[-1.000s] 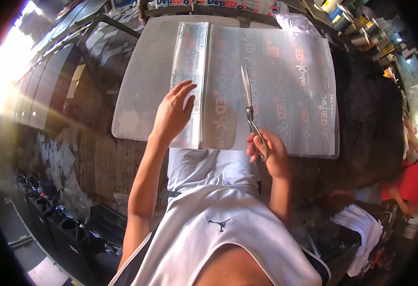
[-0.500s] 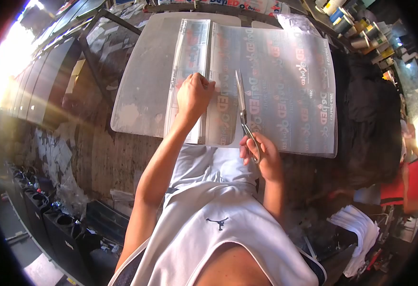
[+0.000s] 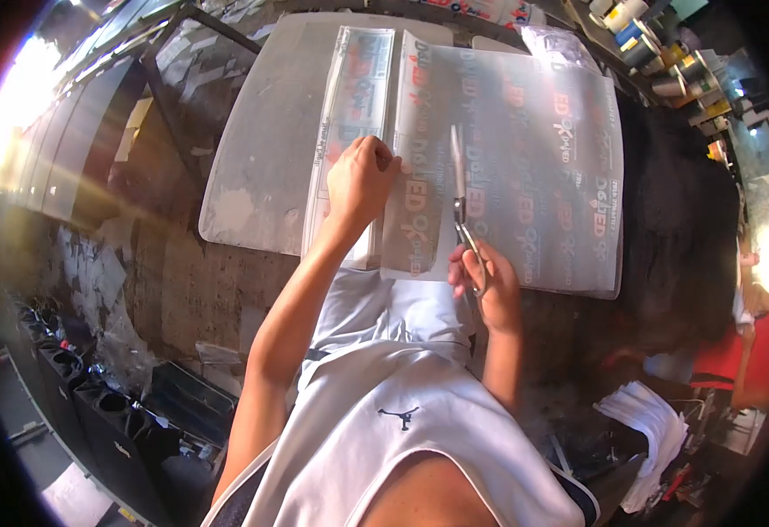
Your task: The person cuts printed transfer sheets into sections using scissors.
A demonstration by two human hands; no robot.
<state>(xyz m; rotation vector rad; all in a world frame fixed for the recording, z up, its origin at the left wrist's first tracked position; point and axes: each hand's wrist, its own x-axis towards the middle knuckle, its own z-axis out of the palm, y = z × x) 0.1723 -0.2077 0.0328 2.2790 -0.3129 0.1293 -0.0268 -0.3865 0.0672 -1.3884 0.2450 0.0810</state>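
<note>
A translucent printed sheet (image 3: pixel 507 176) lies over the right part of the pale board (image 3: pixel 253 158). Left of it is a narrow stack of clear printed strips (image 3: pixel 360 88). My left hand (image 3: pixel 362 180) is closed in a pinch at the left edge of the sheet, above the strips. Metal scissors (image 3: pixel 460 189) are in my right hand (image 3: pixel 492 281), its fingers around the handles. The scissor blades look closed and point away from me, over the sheet.
Thread spools (image 3: pixel 639 44) stand at the upper right. Dark cloth (image 3: pixel 679 211) is piled right of the board. Folded white cloth (image 3: pixel 643 435) lies at the lower right, near another person in red (image 3: pixel 749 356). Black bins (image 3: pixel 112 404) are at the lower left.
My left hand has moved right from the strips and closed at the sheet's left edge. That edge has shifted right, widening the gap beside the strips. The scissors stay in my right hand.
</note>
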